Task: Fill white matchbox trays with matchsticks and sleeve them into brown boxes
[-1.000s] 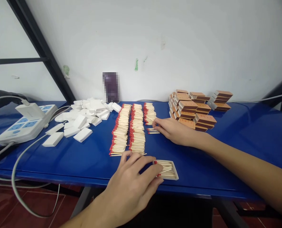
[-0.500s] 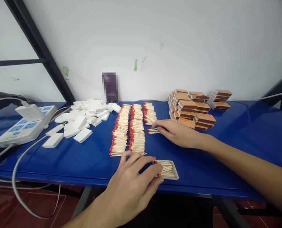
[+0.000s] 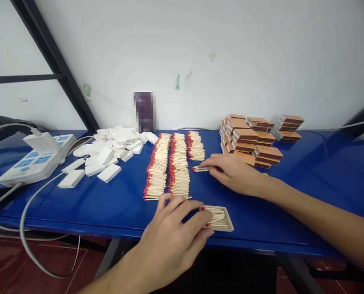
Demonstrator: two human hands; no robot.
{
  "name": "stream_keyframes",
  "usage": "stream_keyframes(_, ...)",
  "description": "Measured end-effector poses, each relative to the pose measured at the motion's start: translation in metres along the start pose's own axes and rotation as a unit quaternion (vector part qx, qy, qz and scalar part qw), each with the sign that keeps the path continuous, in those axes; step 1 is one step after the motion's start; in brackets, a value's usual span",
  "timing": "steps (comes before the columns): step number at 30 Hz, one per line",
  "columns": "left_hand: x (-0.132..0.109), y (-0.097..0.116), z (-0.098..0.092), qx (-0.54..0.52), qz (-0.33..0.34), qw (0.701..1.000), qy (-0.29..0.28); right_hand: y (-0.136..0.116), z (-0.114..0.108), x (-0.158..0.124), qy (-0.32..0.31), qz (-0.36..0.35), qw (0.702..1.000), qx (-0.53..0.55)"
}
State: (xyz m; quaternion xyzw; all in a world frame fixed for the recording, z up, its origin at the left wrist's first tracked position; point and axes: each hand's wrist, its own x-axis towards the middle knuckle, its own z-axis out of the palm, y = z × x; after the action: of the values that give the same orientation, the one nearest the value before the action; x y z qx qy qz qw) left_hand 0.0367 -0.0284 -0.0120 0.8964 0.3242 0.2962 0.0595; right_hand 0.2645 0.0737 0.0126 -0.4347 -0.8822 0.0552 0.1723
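My left hand (image 3: 176,234) is closed on the left end of a small white matchbox tray (image 3: 230,220) at the table's front edge. Red-tipped matches (image 3: 219,217) lie inside it. Farther back, my right hand (image 3: 231,169) has its thumb and fingertips on a few loose matches (image 3: 199,168) lying flat on the table, their red heads pointing left. Just behind these is a short row of matches (image 3: 196,147). Two longer rows, a middle match row (image 3: 179,167) and a left match row (image 3: 157,167), stretch toward me.
White empty-looking trays (image 3: 108,153) lie heaped at the left. Brown matchboxes (image 3: 246,136) are stacked at the back right, with a smaller matchbox stack (image 3: 289,126) beyond. A power strip (image 3: 32,163) with cables sits on the blue table (image 3: 120,208). A pixelated object (image 3: 144,112) leans against the wall.
The view has shifted slightly. My right fingers have drawn closer together around the loose matches, which now lie more tightly bunched. My left hand keeps its hold on the tray.
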Motion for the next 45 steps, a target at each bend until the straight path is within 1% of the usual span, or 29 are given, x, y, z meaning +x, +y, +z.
stream_keyframes(7, 0.000, 0.002, -0.001, 0.000, 0.001, 1.000, 0.001, 0.002, 0.002, -0.002, 0.000, -0.006, 1.000, -0.005)
stream_keyframes(12, 0.001, 0.001, -0.001, 0.000, 0.003, 1.000, 0.003, 0.002, 0.003, -0.003, -0.013, -0.013, 1.000, -0.006)
stream_keyframes(19, 0.000, 0.002, -0.001, 0.000, 0.001, 1.000, -0.001, 0.001, 0.005, -0.001, 0.001, 0.012, 1.000, 0.011)
stream_keyframes(23, 0.000, 0.001, 0.000, 0.005, 0.000, 1.000, 0.002, 0.003, 0.006, 0.001, -0.007, 0.018, 1.000, 0.003)
stream_keyframes(26, 0.000, 0.001, 0.000, 0.006, -0.005, 1.000, -0.002, 0.003, 0.004, 0.003, -0.023, 0.010, 0.999, 0.032)
stream_keyframes(30, 0.001, 0.002, -0.002, 0.004, -0.008, 1.000, 0.001, -0.001, -0.001, 0.003, -0.027, 0.022, 0.998, 0.061)
stream_keyframes(35, 0.001, 0.002, 0.000, -0.006, -0.025, 1.000, 0.017, -0.003, -0.002, -0.004, -0.034, -0.003, 0.999, 0.010)
stream_keyframes(41, 0.002, 0.001, 0.003, -0.027, -0.053, 0.996, 0.064, -0.001, 0.002, -0.012, -0.045, -0.024, 0.998, -0.036)
stream_keyframes(45, 0.002, 0.001, 0.003, -0.024, -0.054, 0.996, 0.070, -0.001, 0.002, -0.013, -0.057, -0.029, 0.996, -0.057)
